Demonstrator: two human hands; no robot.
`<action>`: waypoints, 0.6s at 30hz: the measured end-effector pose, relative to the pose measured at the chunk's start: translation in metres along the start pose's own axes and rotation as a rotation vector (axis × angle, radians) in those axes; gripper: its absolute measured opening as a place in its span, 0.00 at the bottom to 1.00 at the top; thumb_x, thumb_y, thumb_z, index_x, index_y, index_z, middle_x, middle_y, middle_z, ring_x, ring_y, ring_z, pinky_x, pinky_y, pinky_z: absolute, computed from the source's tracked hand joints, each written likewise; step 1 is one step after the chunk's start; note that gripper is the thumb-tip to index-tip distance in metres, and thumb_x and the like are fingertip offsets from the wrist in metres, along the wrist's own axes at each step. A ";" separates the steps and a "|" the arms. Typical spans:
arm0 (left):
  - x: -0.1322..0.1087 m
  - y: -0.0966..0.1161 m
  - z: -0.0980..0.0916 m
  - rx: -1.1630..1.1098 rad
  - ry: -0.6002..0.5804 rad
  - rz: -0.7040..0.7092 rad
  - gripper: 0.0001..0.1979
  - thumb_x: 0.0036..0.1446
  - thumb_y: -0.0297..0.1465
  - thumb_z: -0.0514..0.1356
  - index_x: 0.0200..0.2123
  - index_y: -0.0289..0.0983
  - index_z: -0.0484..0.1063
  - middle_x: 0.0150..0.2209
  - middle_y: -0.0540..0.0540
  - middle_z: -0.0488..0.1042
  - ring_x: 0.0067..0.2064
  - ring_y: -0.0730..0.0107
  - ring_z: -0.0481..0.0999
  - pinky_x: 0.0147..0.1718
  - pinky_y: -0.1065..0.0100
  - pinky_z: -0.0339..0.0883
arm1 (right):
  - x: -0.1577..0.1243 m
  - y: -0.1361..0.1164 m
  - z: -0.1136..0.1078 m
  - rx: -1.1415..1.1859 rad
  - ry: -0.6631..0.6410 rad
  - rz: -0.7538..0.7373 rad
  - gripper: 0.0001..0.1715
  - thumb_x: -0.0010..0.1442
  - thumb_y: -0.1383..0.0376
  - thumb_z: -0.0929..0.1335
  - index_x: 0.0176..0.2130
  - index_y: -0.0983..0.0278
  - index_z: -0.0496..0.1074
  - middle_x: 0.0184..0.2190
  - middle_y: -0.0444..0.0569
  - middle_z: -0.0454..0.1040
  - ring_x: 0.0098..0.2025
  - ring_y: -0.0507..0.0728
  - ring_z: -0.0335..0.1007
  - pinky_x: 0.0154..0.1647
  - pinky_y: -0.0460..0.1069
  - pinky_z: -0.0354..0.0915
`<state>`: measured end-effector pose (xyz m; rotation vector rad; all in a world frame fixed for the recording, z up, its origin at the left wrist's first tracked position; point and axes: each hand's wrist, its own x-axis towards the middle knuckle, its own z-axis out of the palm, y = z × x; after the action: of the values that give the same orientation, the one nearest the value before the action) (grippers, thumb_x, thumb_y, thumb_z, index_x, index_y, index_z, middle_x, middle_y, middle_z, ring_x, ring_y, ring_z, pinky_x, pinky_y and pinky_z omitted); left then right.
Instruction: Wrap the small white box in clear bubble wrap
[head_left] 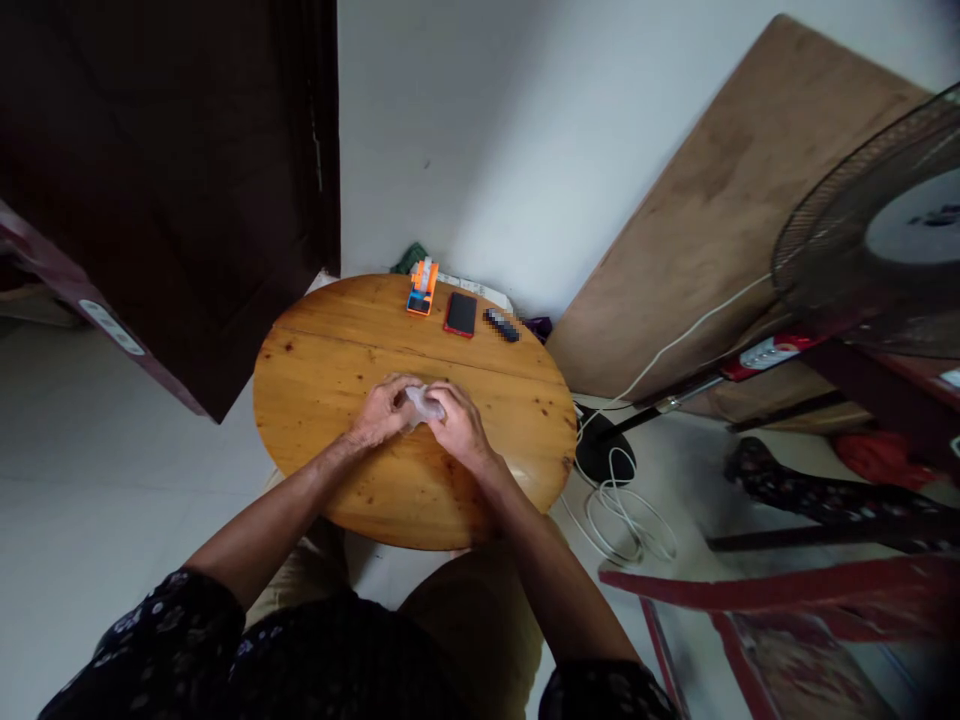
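Observation:
Between my two hands is a small piece of thin, whitish, see-through plastic film (425,404), crumpled and held just over the middle of the wooden table (315,400). My left hand (381,410) has its fingers curled round the left side of the film. From the other side, my right hand (457,420) pinches it with thumb and fingers. Whether anything lies inside the film cannot be made out. Beyond my hands, an orange and blue tape dispenser (423,289) stands near the table's far edge.
A dark phone with a red edge (460,314) and a blurred black object (502,324) lie right of the dispenser. To the right are a standing fan (885,230), a leaning board (712,190), looped white cable (630,510) and a red chair (780,590). A dark door (172,180) is at left.

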<state>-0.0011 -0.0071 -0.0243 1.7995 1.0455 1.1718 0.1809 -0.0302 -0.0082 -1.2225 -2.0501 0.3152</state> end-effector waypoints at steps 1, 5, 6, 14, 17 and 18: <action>0.001 0.001 -0.002 -0.076 -0.017 -0.038 0.17 0.51 0.31 0.60 0.46 0.36 0.77 0.48 0.42 0.78 0.50 0.57 0.76 0.53 0.59 0.69 | 0.005 0.002 -0.001 0.087 -0.002 0.083 0.14 0.53 0.71 0.68 0.41 0.61 0.75 0.44 0.52 0.78 0.48 0.61 0.73 0.53 0.56 0.69; 0.002 0.001 -0.006 -0.366 -0.139 -0.209 0.25 0.50 0.36 0.64 0.51 0.34 0.75 0.48 0.41 0.80 0.50 0.54 0.77 0.51 0.57 0.71 | 0.018 0.013 -0.008 0.563 -0.160 0.497 0.14 0.53 0.61 0.70 0.40 0.63 0.76 0.34 0.48 0.79 0.33 0.57 0.75 0.35 0.51 0.70; 0.002 0.000 -0.005 -0.412 -0.163 -0.239 0.26 0.49 0.38 0.66 0.52 0.34 0.74 0.48 0.41 0.80 0.50 0.54 0.78 0.51 0.57 0.71 | 0.019 0.015 -0.010 0.650 -0.196 0.559 0.16 0.53 0.59 0.70 0.41 0.63 0.76 0.33 0.48 0.79 0.31 0.56 0.74 0.32 0.50 0.69; 0.004 -0.004 0.004 -0.548 -0.132 -0.252 0.33 0.48 0.45 0.70 0.53 0.34 0.71 0.49 0.38 0.79 0.49 0.58 0.78 0.49 0.59 0.72 | 0.024 0.018 -0.015 0.752 -0.194 0.553 0.18 0.50 0.54 0.74 0.36 0.63 0.75 0.30 0.44 0.77 0.30 0.53 0.71 0.32 0.47 0.66; 0.004 -0.003 0.005 -0.539 -0.108 -0.240 0.33 0.49 0.46 0.69 0.53 0.34 0.70 0.48 0.38 0.79 0.49 0.58 0.78 0.49 0.60 0.72 | 0.032 0.020 -0.012 0.696 -0.140 0.516 0.15 0.49 0.55 0.73 0.34 0.62 0.73 0.28 0.41 0.74 0.30 0.52 0.68 0.31 0.46 0.64; 0.004 -0.003 0.005 -0.538 -0.104 -0.239 0.33 0.50 0.46 0.69 0.53 0.34 0.70 0.48 0.37 0.79 0.49 0.58 0.78 0.49 0.60 0.72 | 0.035 0.021 -0.011 0.695 -0.126 0.506 0.16 0.48 0.55 0.73 0.34 0.62 0.73 0.28 0.41 0.74 0.30 0.52 0.68 0.32 0.46 0.63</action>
<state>0.0040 -0.0026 -0.0268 1.2636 0.7656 1.0727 0.1918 0.0082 0.0039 -1.2524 -1.4763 1.2492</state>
